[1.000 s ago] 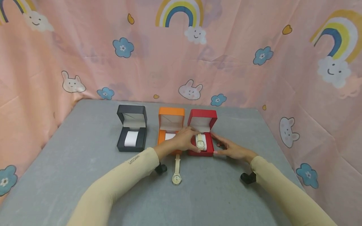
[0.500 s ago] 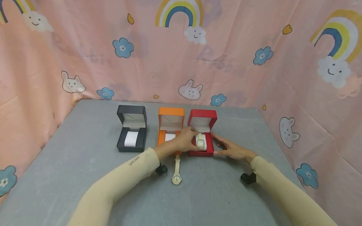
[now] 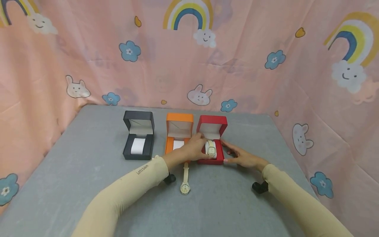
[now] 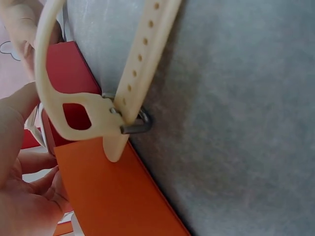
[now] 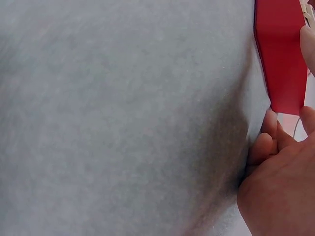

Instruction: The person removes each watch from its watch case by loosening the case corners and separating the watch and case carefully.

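Note:
In the head view, a square-faced cream watch (image 3: 211, 150) sits around the white cushion in the open red watch box (image 3: 219, 161). My left hand (image 3: 193, 148) reaches across the orange box and holds this watch from its left, thumb at its lower edge and fingers near the top. My right hand (image 3: 244, 157) grips the red box's right side, thumb at the front corner and forefinger farther back. A round-faced cream watch (image 3: 185, 188) lies on the table below my left wrist. Its buckled strap (image 4: 88, 115) fills the near part of the left wrist view.
Left of the red box stands an open orange watch box (image 3: 180, 117) with a white cushion, partly covered by my left hand. Farther left is an open black watch box (image 3: 138, 115), also with a white cushion. A patterned pink curtain (image 3: 165, 72) hangs behind the grey table (image 3: 228, 204).
The square-faced watch and its cushion have shifted slightly right in the red box under my left hand. My right hand stays at the box's side.

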A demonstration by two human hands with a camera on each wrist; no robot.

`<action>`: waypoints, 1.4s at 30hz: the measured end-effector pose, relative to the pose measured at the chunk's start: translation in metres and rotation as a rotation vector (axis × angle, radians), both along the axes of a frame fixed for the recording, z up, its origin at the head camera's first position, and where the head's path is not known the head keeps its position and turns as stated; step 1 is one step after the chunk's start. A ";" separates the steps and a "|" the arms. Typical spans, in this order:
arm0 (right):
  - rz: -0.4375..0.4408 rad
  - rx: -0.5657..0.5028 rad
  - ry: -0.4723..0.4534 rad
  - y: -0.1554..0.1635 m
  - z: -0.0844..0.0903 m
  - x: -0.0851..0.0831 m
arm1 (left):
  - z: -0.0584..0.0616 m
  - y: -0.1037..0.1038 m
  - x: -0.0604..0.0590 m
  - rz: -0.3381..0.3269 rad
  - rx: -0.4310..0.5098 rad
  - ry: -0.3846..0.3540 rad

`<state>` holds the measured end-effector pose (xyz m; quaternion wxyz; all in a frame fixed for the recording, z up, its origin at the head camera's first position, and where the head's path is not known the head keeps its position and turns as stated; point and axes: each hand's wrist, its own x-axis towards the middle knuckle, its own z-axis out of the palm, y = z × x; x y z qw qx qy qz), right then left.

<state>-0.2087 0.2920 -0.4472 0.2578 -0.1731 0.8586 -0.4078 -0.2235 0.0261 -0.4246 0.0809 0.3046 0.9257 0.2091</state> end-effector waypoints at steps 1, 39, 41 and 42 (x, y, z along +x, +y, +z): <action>-0.003 0.002 -0.004 0.000 0.001 0.000 | 0.000 0.000 0.000 -0.004 -0.001 0.007; 0.017 0.015 0.015 0.003 -0.004 -0.005 | 0.006 0.006 0.001 0.021 -0.081 0.057; 0.014 0.018 0.008 0.002 -0.004 -0.005 | 0.006 0.005 0.001 0.029 -0.075 0.044; 0.010 0.020 0.002 0.002 -0.003 -0.005 | 0.005 0.005 0.001 0.033 -0.074 0.039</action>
